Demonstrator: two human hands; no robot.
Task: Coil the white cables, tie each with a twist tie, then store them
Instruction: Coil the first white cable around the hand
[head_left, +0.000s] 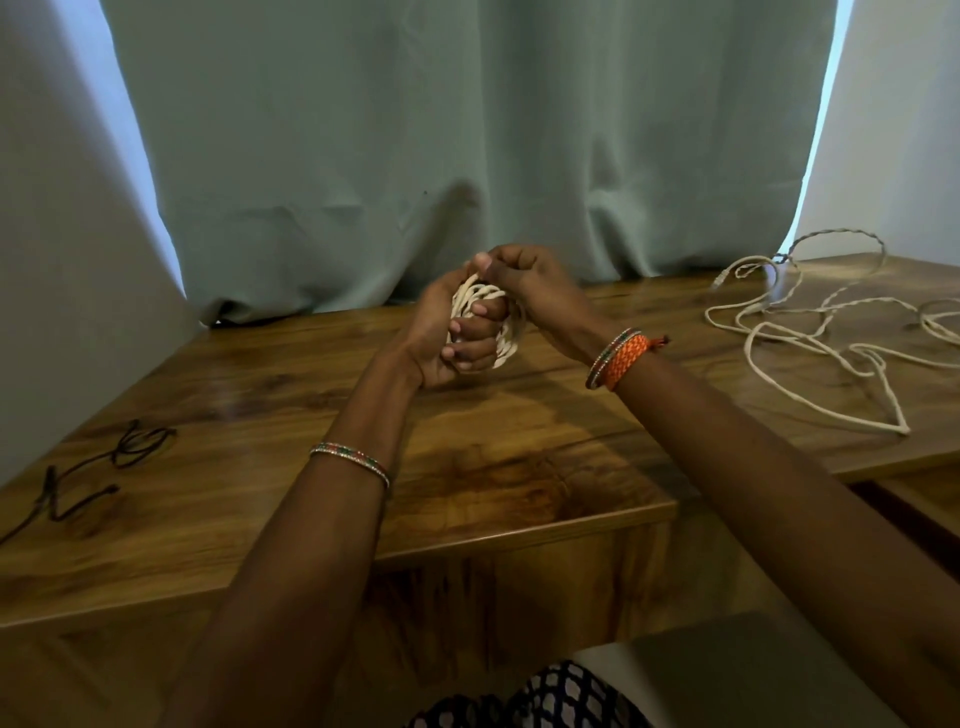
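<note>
A coiled white cable (506, 345) is held above the middle of the wooden table (493, 467). My left hand (447, 343) grips the coil, fingers curled through its loops. My right hand (524, 283) is curled at the top of the coil, thumb and fingers pinching there; what it pinches is hidden. A second white cable (810, 332) lies loose and tangled on the table at the right. Dark twist ties (104, 467) lie on the table at the left.
A grey-green curtain (467, 156) hangs right behind the table. The table's front edge steps down to a lower wooden panel. A grey flat surface (753, 670) and patterned cloth sit at the bottom right near my body.
</note>
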